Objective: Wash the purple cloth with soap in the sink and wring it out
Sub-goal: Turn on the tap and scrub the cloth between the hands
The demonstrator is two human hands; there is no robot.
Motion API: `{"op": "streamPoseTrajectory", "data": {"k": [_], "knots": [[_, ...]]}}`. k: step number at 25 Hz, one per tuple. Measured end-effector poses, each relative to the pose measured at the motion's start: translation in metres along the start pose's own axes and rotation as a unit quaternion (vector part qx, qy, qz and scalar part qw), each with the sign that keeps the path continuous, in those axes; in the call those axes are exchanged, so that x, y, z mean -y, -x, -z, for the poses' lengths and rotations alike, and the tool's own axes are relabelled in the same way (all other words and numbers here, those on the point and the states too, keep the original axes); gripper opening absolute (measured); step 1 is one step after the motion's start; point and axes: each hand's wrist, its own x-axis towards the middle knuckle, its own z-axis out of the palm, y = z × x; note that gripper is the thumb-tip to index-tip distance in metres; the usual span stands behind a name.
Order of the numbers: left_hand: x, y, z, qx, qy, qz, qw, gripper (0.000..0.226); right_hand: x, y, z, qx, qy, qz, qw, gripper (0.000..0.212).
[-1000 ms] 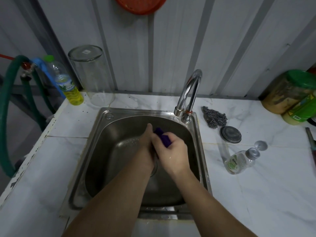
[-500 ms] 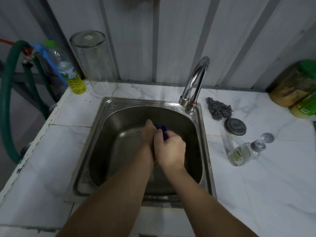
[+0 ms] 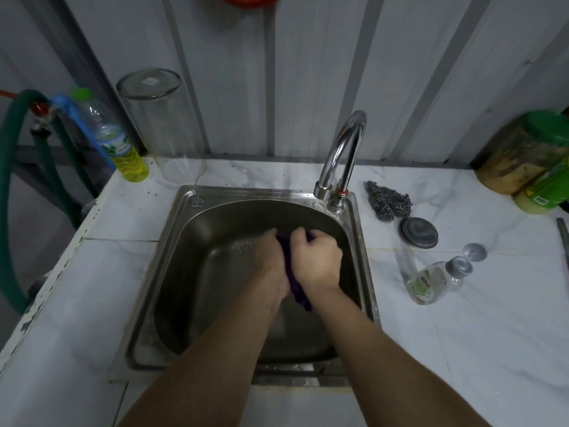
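Purple cloth [image 3: 296,280] bunched between both hands over the middle of the sink [image 3: 215,217], mostly hidden, a tail hanging near the wrists. Left hand [image 3: 271,257] and right hand [image 3: 318,260] both curled tight round it, knuckles close together. No water seen coming from the tap [image 3: 341,152]. Looks like scrubbing or wringing; can't tell which. To do it well: twist hands opposite ways, keep the cloth low over the basin so drips stay inside, regrip the loose tail too. Soap bottle [image 3: 434,280] lies on its side on the right counter.
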Motion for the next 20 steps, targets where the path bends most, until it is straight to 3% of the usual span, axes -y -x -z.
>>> {"op": "streamPoseTrajectory", "data": {"k": [3,6,9,15,18,20], "knots": [[0.005,0.009,-0.007,-0.003,-0.008,0.02,1.0,0.043,-0.003,-0.022,0.016,-0.007,-0.02,-0.033,0.999,0.038],[-0.007,0.0,-0.006,-0.022,0.03,-0.016,0.999,0.052,0.0,0.016,0.012,0.017,-0.031,0.02,0.999,0.04],[-0.012,0.008,-0.005,-0.003,0.054,0.001,0.999,0.042,0.001,0.039,0.002,0.044,0.003,0.084,0.995,0.037],[0.004,0.022,-0.007,-0.001,0.022,0.027,0.999,0.044,-0.005,-0.018,0.019,-0.003,-0.001,-0.035,0.999,0.039],[-0.009,0.02,-0.009,-0.005,0.064,-0.025,0.998,0.042,-0.005,0.023,0.007,0.027,-0.013,0.057,0.998,0.038],[-0.009,0.015,-0.006,-0.014,0.054,-0.017,0.998,0.04,-0.001,0.033,0.002,0.039,-0.003,0.087,0.995,0.036]]}}
